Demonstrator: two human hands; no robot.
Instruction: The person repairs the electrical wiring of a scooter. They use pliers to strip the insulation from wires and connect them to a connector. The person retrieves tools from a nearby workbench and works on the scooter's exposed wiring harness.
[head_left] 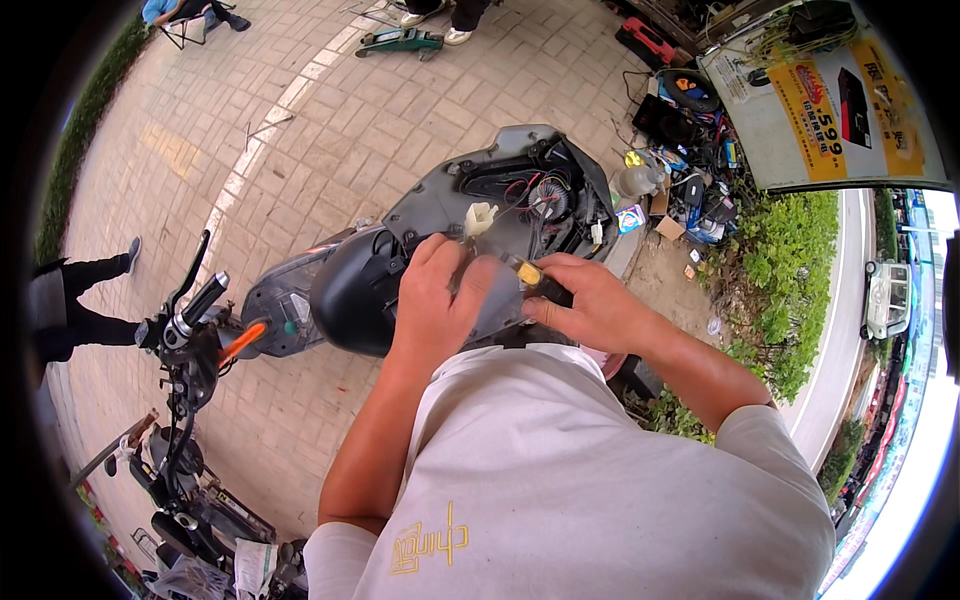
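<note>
Taking the scooter (400, 260) as our landmark, we see a large rectangular signboard (830, 105) up and to its right, white with a yellow-orange panel, a red burst and a dark product picture. Between that sign and the scooter lies a heap of parts and small cartons (680, 185), among them a brown cardboard box and a pale plastic bottle. At the lower left, well apart from the scooter, crumpled printed paper (255, 565) lies beside a parked bike (185, 350).

The scooter is dark grey, its front panel opened so that red and black wires (535, 190) and a white plug connector (480, 217) show inside; a black rounded cover (350, 290) sits at its near side.

Our left hand (435, 300) rests on the scooter's body just below the white connector, fingers curled around something thin that we cannot make out. Our right hand (595, 305) is clamped on a tool with a yellow-and-black handle (535, 280), its tip pointing toward the left hand. The two hands are close together, the tool lying between them, over the scooter's open front.
</note>
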